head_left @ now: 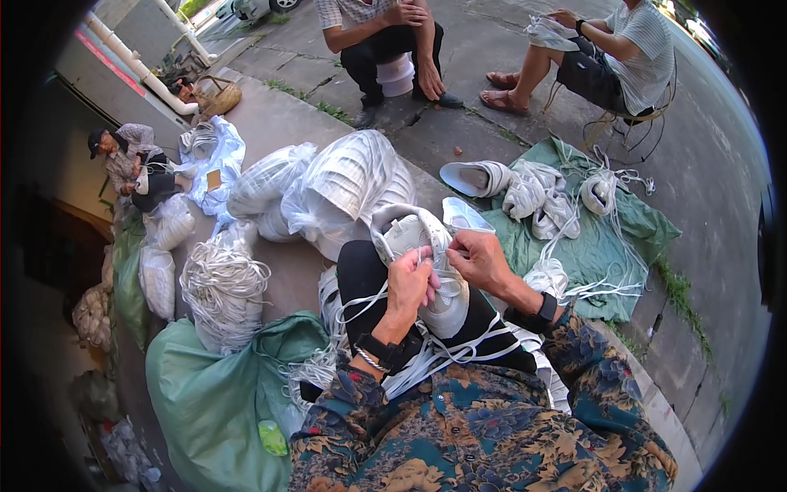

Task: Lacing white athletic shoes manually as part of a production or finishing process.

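Observation:
On my lap rests a white sneaker [448, 310], its collar pointing away from me and its toe toward me. My left hand [407, 284] is closed in a pinch over the sneaker's eyelets, on a white shoelace. Beside it, my right hand [478, 257] pinches at the same lacing, thumb against forefinger. The exact bit of lace between the fingers is small and partly hidden. Loose white laces [447, 353] trail across my dark trousers below the sneaker. Just past my right hand lies a pale shoe part [466, 215].
At left are a thick bundle of white laces [223, 283], a green sack [201, 402] and clear bags of stacked shoes [348, 184]. On the right, several white shoes [533, 193] lie on a green sheet [607, 275]. Two seated people are ahead; another person [135, 164] sits far left.

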`<act>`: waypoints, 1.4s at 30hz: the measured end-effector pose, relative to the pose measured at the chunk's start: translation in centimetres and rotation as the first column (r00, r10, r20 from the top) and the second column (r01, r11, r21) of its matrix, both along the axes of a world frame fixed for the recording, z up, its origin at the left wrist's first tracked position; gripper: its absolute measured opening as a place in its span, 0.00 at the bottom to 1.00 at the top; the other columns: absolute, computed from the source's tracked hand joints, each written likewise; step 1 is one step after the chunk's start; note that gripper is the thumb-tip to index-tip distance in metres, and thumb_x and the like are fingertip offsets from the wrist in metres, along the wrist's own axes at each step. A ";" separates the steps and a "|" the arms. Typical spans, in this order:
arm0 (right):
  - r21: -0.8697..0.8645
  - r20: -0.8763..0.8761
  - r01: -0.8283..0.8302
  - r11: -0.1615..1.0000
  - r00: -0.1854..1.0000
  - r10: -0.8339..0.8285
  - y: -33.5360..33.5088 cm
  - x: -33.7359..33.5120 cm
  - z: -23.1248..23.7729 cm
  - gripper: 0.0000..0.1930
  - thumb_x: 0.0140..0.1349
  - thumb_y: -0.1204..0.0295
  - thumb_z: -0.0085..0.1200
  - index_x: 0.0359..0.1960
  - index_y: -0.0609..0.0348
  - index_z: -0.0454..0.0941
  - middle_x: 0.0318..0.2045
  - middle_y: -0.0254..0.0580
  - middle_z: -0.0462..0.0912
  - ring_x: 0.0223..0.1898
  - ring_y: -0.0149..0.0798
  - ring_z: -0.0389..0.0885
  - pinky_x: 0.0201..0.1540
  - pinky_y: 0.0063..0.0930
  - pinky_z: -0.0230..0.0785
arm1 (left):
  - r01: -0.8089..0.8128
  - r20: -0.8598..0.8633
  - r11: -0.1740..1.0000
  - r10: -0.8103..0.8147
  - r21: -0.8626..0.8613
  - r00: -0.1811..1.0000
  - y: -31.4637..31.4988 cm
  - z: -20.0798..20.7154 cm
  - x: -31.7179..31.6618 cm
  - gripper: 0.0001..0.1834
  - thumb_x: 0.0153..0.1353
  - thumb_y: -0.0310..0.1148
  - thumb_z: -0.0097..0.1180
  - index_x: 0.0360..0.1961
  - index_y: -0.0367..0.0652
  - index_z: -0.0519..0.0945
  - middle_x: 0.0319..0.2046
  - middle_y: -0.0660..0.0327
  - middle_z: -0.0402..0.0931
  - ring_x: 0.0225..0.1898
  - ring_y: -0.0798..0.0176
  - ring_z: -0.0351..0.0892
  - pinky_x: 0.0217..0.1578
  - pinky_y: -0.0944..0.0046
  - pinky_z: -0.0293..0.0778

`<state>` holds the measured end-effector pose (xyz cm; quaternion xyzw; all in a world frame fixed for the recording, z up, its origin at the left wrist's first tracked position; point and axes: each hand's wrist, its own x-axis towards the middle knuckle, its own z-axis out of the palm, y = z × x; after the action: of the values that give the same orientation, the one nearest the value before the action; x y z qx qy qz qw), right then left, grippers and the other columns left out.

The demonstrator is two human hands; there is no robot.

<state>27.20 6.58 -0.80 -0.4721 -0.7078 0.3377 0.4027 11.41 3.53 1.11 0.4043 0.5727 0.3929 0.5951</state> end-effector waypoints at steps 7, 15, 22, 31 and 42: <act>0.196 0.209 -0.139 0.971 0.973 0.097 -0.1 -0.5 0.4 0.05 0.48 0.73 0.52 0.23 0.61 0.72 0.21 0.48 0.75 0.25 0.50 0.76 0.26 0.38 0.66 | 0.003 -0.015 0.998 -0.002 0.059 1.000 -0.9 -0.6 0.1 0.16 0.60 0.26 0.42 0.48 0.36 0.73 0.15 0.64 0.71 0.09 0.75 0.64 0.08 0.76 0.58; 0.067 0.217 -0.353 0.933 0.918 0.332 2.9 1.0 2.7 0.24 0.46 0.75 0.53 0.50 0.53 0.70 0.24 0.42 0.76 0.25 0.39 0.76 0.28 0.32 0.68 | 0.074 -0.061 0.997 -0.071 0.039 0.996 -0.5 0.2 -0.1 0.15 0.60 0.25 0.42 0.48 0.33 0.71 0.15 0.62 0.73 0.09 0.73 0.66 0.08 0.76 0.58; 0.008 0.677 -0.515 0.857 0.633 0.374 5.4 -1.0 5.0 0.15 0.44 0.75 0.51 0.38 0.54 0.71 0.23 0.46 0.77 0.26 0.50 0.77 0.24 0.41 0.64 | 0.045 -0.125 0.998 -0.041 0.032 0.991 -0.1 0.8 -0.2 0.14 0.59 0.26 0.42 0.45 0.34 0.72 0.15 0.61 0.73 0.09 0.73 0.66 0.08 0.75 0.58; 0.069 0.618 -0.555 0.829 0.676 0.401 5.8 -2.5 5.4 0.07 0.41 0.76 0.51 0.26 0.59 0.69 0.17 0.47 0.75 0.22 0.53 0.75 0.23 0.43 0.62 | 0.109 -0.135 0.993 -0.113 -0.038 0.984 1.9 1.3 -1.0 0.10 0.57 0.26 0.41 0.35 0.34 0.74 0.15 0.59 0.73 0.09 0.70 0.67 0.07 0.73 0.59; 0.171 0.393 -0.516 0.839 0.817 0.422 5.0 -2.5 3.6 0.07 0.45 0.76 0.50 0.27 0.61 0.68 0.15 0.52 0.73 0.20 0.56 0.74 0.21 0.45 0.62 | 0.264 -0.130 0.951 -0.286 -0.161 0.949 2.4 1.8 -2.3 0.05 0.57 0.27 0.44 0.27 0.38 0.72 0.14 0.60 0.72 0.08 0.69 0.67 0.05 0.72 0.58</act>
<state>24.75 11.58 2.80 -0.2727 -0.9006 0.2409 0.2379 9.14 5.92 2.90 0.4659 0.5807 0.2325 0.6258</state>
